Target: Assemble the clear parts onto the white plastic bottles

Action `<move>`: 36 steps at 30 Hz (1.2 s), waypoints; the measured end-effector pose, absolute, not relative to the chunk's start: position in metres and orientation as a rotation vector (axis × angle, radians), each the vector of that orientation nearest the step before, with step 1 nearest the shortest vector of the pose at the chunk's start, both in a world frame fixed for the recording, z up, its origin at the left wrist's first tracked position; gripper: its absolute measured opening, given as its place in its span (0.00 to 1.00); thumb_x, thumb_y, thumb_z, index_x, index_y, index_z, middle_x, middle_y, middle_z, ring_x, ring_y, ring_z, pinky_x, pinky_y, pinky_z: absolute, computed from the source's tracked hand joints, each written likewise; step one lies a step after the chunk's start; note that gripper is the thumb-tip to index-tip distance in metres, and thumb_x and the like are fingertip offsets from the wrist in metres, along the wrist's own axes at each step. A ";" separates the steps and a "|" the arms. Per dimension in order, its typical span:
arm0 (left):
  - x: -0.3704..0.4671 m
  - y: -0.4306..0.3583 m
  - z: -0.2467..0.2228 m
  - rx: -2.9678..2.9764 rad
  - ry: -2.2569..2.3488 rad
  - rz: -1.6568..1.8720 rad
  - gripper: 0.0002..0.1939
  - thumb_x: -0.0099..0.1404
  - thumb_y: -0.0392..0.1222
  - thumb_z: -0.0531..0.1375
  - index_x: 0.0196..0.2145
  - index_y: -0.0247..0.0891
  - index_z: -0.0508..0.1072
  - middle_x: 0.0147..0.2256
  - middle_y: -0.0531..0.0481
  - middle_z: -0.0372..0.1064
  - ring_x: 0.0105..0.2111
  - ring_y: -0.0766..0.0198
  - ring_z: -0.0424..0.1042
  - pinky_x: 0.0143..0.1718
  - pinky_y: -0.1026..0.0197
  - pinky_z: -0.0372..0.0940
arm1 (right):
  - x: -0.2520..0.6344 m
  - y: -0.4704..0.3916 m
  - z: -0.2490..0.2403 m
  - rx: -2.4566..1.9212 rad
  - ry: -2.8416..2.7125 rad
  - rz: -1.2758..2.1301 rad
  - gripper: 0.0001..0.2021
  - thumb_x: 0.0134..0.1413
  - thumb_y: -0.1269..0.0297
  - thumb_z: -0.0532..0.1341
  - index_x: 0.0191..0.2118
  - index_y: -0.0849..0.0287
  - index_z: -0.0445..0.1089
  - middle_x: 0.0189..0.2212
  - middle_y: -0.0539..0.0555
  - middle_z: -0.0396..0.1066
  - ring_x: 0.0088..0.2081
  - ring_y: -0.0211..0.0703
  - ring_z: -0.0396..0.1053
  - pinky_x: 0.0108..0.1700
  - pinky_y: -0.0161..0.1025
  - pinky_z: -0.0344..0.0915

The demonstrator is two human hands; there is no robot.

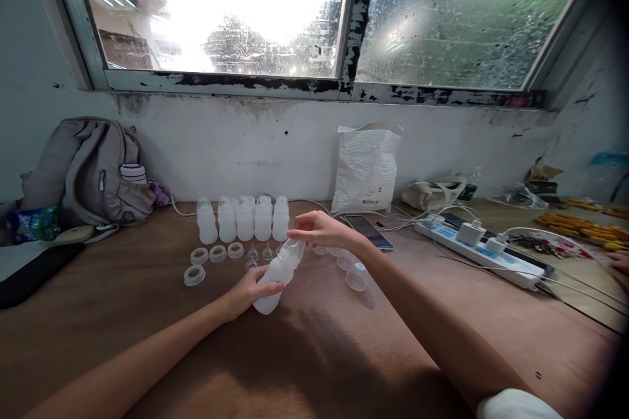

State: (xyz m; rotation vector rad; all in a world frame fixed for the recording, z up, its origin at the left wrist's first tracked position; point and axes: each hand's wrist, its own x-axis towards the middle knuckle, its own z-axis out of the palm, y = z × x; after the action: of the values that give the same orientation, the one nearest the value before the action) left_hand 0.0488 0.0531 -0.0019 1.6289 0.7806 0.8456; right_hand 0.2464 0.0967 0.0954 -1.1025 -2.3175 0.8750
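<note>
A frosted white baby bottle (273,285) is tilted to the upper right over the table, and my left hand (249,293) is wrapped round its lower body. At its upper end my right hand (319,230) closes its fingers on the clear cap (293,250). Behind my hands stand several capped bottles (246,219) in a row. White collar rings (194,274) lie left of the bottle I hold, with clear nipples (252,253) close beside it. Under my right wrist lie several clear round caps (356,281), partly hidden.
A backpack (93,170) leans on the wall at left, with a black flat object (37,272) in front. A white plastic mailer bag (366,169), a phone (369,233) and a power strip (481,254) with cables sit at right. Yellow items (572,226) lie farther right.
</note>
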 end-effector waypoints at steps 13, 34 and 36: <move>0.048 0.050 -0.001 1.643 0.975 1.028 0.21 0.48 0.46 0.63 0.40 0.36 0.70 0.40 0.46 0.68 0.39 0.56 0.66 0.39 0.60 0.61 | 0.268 0.055 0.022 -0.994 -1.845 1.351 0.23 0.39 0.56 0.64 0.43 0.61 0.65 0.31 0.52 0.67 0.31 0.39 0.67 0.34 0.37 0.67; 0.051 0.021 0.009 2.298 0.728 1.079 0.14 0.52 0.41 0.61 0.38 0.36 0.70 0.34 0.43 0.66 0.33 0.60 0.67 0.34 0.60 0.63 | 0.249 0.026 0.000 -0.897 -1.311 1.617 0.16 0.48 0.53 0.53 0.25 0.62 0.65 0.23 0.52 0.62 0.24 0.37 0.60 0.25 0.33 0.58; 0.052 0.018 0.007 2.312 0.705 1.101 0.12 0.52 0.40 0.61 0.36 0.35 0.70 0.33 0.43 0.66 0.32 0.60 0.67 0.33 0.60 0.63 | 0.246 0.023 -0.005 -0.895 -1.371 1.469 0.12 0.47 0.57 0.55 0.22 0.61 0.63 0.22 0.50 0.60 0.24 0.35 0.58 0.24 0.31 0.54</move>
State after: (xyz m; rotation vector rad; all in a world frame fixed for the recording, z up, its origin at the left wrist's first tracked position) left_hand 0.0516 0.0178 0.0074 2.3117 0.7046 1.1013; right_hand 0.2458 0.0234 -0.0049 -0.8951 -1.3713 1.4691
